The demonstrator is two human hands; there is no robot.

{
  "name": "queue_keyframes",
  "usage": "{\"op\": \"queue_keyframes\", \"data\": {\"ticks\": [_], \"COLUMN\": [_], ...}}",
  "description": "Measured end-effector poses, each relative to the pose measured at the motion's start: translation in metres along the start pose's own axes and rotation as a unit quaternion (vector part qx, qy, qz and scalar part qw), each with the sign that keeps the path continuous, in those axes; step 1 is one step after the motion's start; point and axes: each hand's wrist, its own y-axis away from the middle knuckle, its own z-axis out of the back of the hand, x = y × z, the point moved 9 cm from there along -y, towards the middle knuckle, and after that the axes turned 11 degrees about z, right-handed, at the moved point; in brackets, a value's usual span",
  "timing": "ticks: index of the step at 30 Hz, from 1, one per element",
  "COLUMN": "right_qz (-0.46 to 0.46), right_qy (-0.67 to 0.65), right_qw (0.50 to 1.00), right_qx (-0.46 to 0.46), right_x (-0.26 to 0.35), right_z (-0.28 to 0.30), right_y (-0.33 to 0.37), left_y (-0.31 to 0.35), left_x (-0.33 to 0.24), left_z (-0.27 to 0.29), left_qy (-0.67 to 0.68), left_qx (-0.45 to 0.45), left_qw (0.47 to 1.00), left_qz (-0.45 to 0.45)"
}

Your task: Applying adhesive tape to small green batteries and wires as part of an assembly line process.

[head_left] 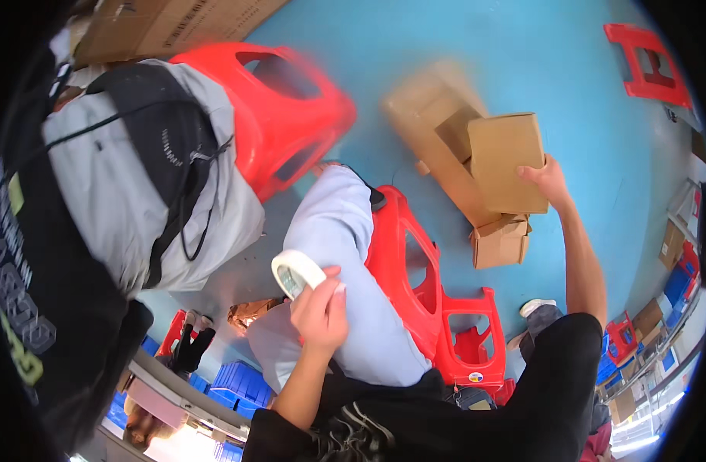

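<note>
Left hand (322, 312): fingers folded in, closed on the near rim of a tape roll (310, 266); whether a fingertip goes through the ring cannot be told. Roll above the leg (330, 223), tilted, its hole facing up and leftward; a hold at one edge, which seems to leave most of the band uncovered

Right hand (549, 183): arm stretched forward; thumb flat on the near face of a brown box (508, 154), the other fingers mostly hidden behind its right edge; opened only as far as the piece demands. One-handed edge hold, presumably because the left is taken up with the roll; broad face turned towards the wearer

Beneath and beyond the held box: larger open carton (411, 108), blurred, and small carton (498, 248), near the held box's lower edge; contact between them and the held box cannot be told. Both in front of the wearer, likely for easy reach

Around the leg: red stool (399, 254) just beside it, probably near for sitting; second red stool (472, 300) behind

Left side: another red stool (322, 115) beside a person in grey and black clothing (130, 154)

Underneath: blue floor (553, 61), bearing stools and cartons
</note>
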Motion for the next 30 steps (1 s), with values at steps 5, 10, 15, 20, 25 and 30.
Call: {"op": "queue_keyframes", "data": {"ticks": [5,10,15,20,25,30], "right_qz": [-0.004,0.072,0.216,0.485,0.590,0.642], "right_qy": [-0.603,-0.732,-0.610,-0.236,0.213,0.444], "right_qw": [0.798,0.645,0.635,0.619,0.499,0.225], "right_qx": [0.015,0.206,0.423,0.571,0.598,0.583], "right_x": [0.054,0.181,0.361,0.555,0.652,0.673], "right_z": [-0.027,-0.087,-0.123,-0.161,-0.265,-0.338], "right_y": [0.087,0.189,0.300,0.457,0.604,0.712], "left_y": [0.007,0.065,0.176,0.231,0.244,0.239], "left_x": [0.007,0.043,0.079,0.103,0.132,0.142], "left_z": [0.010,0.069,0.138,0.154,0.149,0.169], "left_qy": [0.113,0.269,0.288,0.143,0.153,0.179], "left_qx": [-0.009,-0.097,-0.173,-0.282,-0.330,-0.358], "left_qw": [0.989,0.930,0.904,0.922,0.905,0.889], "left_qz": [0.093,0.230,0.264,0.222,0.221,0.221]}}
